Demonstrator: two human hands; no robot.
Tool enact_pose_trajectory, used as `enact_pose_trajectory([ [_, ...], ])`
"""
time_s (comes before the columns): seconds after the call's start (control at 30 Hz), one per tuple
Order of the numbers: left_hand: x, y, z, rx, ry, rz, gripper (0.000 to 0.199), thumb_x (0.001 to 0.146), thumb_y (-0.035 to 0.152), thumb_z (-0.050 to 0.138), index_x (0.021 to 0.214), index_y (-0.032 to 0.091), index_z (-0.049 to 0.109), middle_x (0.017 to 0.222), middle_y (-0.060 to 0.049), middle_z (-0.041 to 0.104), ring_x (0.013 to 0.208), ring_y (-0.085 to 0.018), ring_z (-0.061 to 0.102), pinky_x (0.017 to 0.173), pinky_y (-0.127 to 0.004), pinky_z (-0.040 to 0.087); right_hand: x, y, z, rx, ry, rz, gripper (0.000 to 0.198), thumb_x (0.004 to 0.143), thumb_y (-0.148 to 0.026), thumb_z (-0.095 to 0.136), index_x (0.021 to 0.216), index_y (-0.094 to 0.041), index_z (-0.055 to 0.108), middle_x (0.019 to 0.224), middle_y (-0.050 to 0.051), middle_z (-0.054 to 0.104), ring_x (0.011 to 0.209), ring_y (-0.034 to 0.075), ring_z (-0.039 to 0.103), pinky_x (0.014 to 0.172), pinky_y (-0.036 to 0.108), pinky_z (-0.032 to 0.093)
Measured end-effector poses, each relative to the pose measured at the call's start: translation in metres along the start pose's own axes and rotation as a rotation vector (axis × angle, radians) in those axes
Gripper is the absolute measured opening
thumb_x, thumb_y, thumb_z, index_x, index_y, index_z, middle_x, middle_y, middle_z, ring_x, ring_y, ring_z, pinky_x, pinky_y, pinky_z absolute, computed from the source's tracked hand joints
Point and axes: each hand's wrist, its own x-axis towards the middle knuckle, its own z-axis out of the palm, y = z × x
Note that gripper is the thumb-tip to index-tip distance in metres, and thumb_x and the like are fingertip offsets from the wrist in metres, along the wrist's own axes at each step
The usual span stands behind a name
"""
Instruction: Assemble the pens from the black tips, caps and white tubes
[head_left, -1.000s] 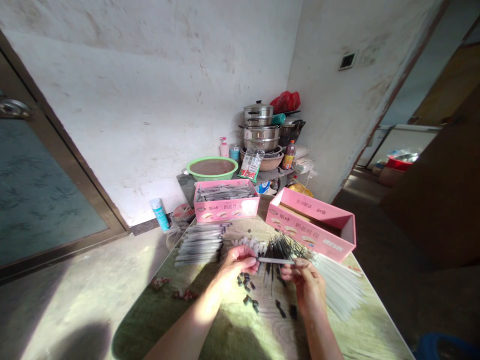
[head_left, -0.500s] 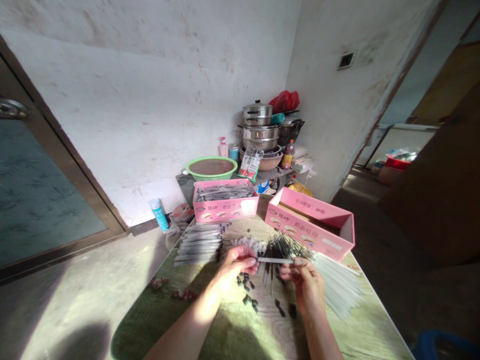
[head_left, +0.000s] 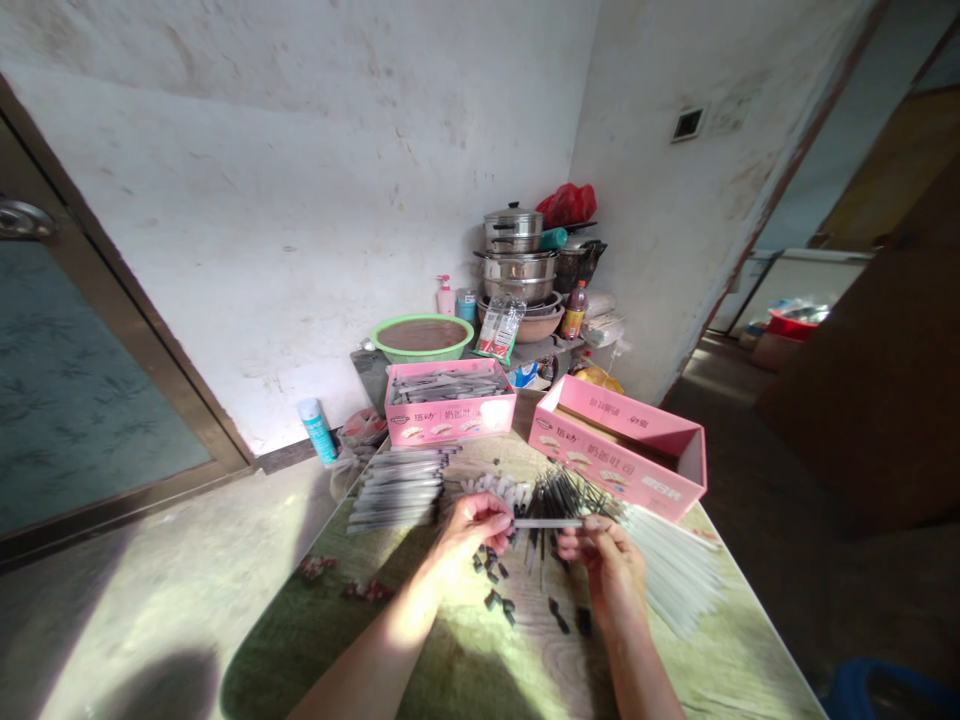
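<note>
Level between my two hands is a slim grey tube, which looks like a pen barrel. The fingers and thumb of my left hand pinch its left end, where something dark shows. At the other end, my right hand pinches it with the fingertips. Behind the tube lie a heap of thin black rods and a cluster of small white pieces. Small black caps or plugs are scattered below the hands. Clear tubes are fanned out on the right; similar dark-tipped grey tubes lie in rows on the left.
One pink box full of grey tubes stands at the table's back left. A second pink box stands open at the back right. Beyond are a green basin and stacked pots. A blue spray can stands on the left.
My right hand has shifted very slightly left. The tube stays held at both ends, and the things on the table have not moved.
</note>
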Motion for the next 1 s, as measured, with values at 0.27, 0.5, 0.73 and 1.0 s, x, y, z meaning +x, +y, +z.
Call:
enact_pose_trajectory([
  [0.27,0.006,-0.0008,-0.0009,0.012,0.017,0.057,0.046,0.056,0.044,0.099,0.079,0.015,0.073,0.068,-0.003,0.069,0.058,-0.014,0.062,0.059,-0.027,0.05,-0.0018,-0.0012,0.002,-0.003,-0.001,0.005,0.043,0.059,-0.047,0.099,0.073,-0.016,0.072,0.069,0.011,0.079,0.053,0.022,0.073,0.049,0.029,0.06],
  [0.5,0.0055,0.001,-0.0019,0.082,0.035,0.045,0.049,0.07,0.06,0.089,0.092,0.019,0.072,0.068,-0.002,0.067,0.051,-0.014,0.061,0.048,-0.025,0.046,0.0028,0.0043,-0.0038,0.004,-0.019,0.019,0.044,0.059,-0.046,0.1,0.074,-0.016,0.072,0.071,0.011,0.079,0.054,0.023,0.074,0.05,0.031,0.062],
  [0.73,0.0082,-0.0021,-0.0035,0.048,-0.018,0.04,0.053,0.063,0.054,0.095,0.091,0.017,0.071,0.069,-0.002,0.067,0.052,-0.014,0.06,0.05,-0.027,0.048,-0.0006,0.0032,0.0002,-0.009,-0.02,0.003,0.042,0.062,-0.047,0.098,0.074,-0.017,0.073,0.07,0.009,0.079,0.054,0.021,0.073,0.05,0.029,0.061],
  [1.0,0.006,-0.0007,-0.0052,0.101,0.029,0.068,0.054,0.075,0.057,0.087,0.11,0.018,0.074,0.072,-0.003,0.069,0.053,-0.015,0.062,0.049,-0.026,0.048,-0.0001,0.0035,-0.0003,-0.012,-0.023,0.009,0.042,0.062,-0.048,0.098,0.075,-0.017,0.073,0.07,0.009,0.079,0.055,0.021,0.073,0.051,0.029,0.061],
])
